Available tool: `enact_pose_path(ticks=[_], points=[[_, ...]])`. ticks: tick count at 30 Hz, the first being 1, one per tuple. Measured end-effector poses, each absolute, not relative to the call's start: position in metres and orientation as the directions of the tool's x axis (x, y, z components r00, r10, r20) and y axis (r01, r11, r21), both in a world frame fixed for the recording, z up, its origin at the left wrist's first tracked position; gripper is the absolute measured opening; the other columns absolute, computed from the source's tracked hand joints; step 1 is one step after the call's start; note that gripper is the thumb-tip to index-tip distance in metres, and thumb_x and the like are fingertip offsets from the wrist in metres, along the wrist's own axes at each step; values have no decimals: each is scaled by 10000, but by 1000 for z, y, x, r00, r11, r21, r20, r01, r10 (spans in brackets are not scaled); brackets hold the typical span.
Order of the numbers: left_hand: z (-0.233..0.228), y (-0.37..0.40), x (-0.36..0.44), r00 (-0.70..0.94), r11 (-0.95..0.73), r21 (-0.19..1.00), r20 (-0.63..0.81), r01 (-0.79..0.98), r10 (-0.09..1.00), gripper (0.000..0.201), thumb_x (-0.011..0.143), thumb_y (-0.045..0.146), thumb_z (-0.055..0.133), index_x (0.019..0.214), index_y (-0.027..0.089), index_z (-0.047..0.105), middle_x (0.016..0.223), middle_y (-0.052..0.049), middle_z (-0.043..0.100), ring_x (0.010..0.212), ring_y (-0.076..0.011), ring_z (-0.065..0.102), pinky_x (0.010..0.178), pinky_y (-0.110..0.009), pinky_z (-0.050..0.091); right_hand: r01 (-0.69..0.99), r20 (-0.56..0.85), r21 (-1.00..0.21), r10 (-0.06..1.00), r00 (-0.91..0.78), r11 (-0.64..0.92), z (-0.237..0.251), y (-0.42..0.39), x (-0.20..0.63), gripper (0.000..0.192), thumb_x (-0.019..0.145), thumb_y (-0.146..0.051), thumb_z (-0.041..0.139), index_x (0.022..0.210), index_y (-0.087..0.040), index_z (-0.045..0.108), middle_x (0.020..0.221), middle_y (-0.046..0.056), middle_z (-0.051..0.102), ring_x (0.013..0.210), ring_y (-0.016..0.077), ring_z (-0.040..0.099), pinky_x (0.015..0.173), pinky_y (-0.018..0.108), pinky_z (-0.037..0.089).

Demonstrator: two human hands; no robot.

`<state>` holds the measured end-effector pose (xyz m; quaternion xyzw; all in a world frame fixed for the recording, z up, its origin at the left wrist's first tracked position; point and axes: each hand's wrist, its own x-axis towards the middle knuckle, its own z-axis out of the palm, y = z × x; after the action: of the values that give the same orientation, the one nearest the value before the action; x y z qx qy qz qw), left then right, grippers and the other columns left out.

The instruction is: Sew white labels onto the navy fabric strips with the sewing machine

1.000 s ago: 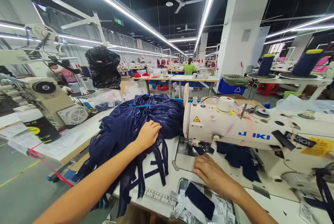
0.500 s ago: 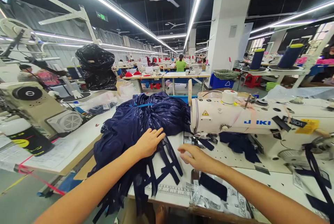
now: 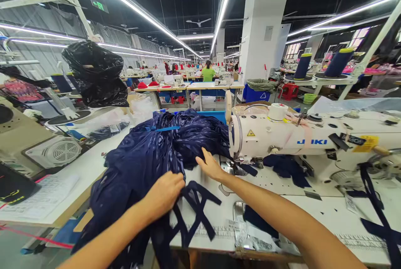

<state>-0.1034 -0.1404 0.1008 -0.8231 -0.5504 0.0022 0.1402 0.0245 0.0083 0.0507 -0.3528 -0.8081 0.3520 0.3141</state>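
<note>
**Both hands in the navy pile beside the JUKI machine**

The white sewing machine (image 3: 300, 139) carries "JUKI" in blue letters on its arm, a yellow triangular warning sticker near its left end, and a yellow tag further right whose print I cannot read. A printed ruler strip (image 3: 206, 231) runs along the front edge of the bench (image 3: 328, 219).

The heap of navy fabric (image 3: 156, 152) lies left of the machine, its long axis running from the machine's left end back toward me and off the bench's front edge. My left hand (image 3: 164, 194) is closed over the near part of the heap, the grip narrow on a fold of cloth. Loose navy straps (image 3: 197, 202) trail from there across the ruler strip, pointing toward me. My right hand (image 3: 210, 165) rests with fingers spread flat, grip wide, on the heap's edge just left of the machine's needle end.

Right of the straps and in front of the machine the bench shows bare white surface. Left of the heap the bench ends at a gap.
</note>
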Motion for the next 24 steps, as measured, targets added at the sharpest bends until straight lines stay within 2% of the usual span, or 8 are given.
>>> enact_pose_path(ticks=[4,6,8,12,15,18,21,24], points=[[69,-163,-64,417,-444,92,217,891,883,252,553,-19,429,684,197,432,750,-14,548,662,-150,479,606,-266,353,415,302,-762,840,-451,497,45,24,8,594,826,-356,413,1299,-32,255,1241,237,411,1179,275,385,941,429,326],[58,-160,-46,447,-501,179,269,847,853,231,567,-5,430,668,201,402,737,-6,547,645,-141,471,600,-260,353,419,323,-752,838,-439,509,44,33,7,567,825,-325,413,1290,-37,266,1228,226,428,1173,265,393,946,418,324],[53,-146,-38,455,-526,206,310,825,835,222,577,-7,414,661,198,397,715,-5,540,633,-140,465,576,-257,346,420,314,-751,836,-449,509,47,42,9,550,826,-308,414,1286,-40,276,1230,217,435,1176,255,392,952,403,324],[56,-106,-51,429,-492,177,302,852,851,215,642,4,380,719,190,455,731,-19,540,660,-153,475,587,-255,366,448,223,-774,855,-469,448,58,49,17,565,841,-326,416,1293,-20,274,1273,212,407,1202,236,366,968,361,316],[58,-84,-69,445,-487,75,305,870,842,197,696,35,357,735,182,482,731,-32,541,659,-166,479,607,-266,387,472,154,-780,857,-492,412,65,41,32,554,840,-335,437,1292,-47,299,1287,177,413,1203,222,372,972,336,309],[58,-79,-82,497,-522,-23,346,853,796,173,745,78,356,765,167,503,761,-53,554,629,-174,476,593,-281,402,469,71,-781,804,-590,413,72,21,63,493,843,-337,443,1258,-82,369,1244,141,473,1137,217,451,934,330,346],[60,-87,-88,498,-507,-84,378,858,780,189,771,94,353,817,151,528,874,-82,568,656,-179,500,632,-297,428,414,69,-751,685,-725,514,81,-4,109,351,838,-290,461,1139,-113,498,1114,95,577,994,184,549,841,283,402],[67,-100,-85,499,-473,-161,321,866,805,283,761,43,322,917,128,542,1018,-114,547,752,-189,547,692,-299,445,447,86,-592,604,-792,670,91,-25,157,164,817,-237,487,897,-145,598,883,44,633,817,164,580,721,258,411]])
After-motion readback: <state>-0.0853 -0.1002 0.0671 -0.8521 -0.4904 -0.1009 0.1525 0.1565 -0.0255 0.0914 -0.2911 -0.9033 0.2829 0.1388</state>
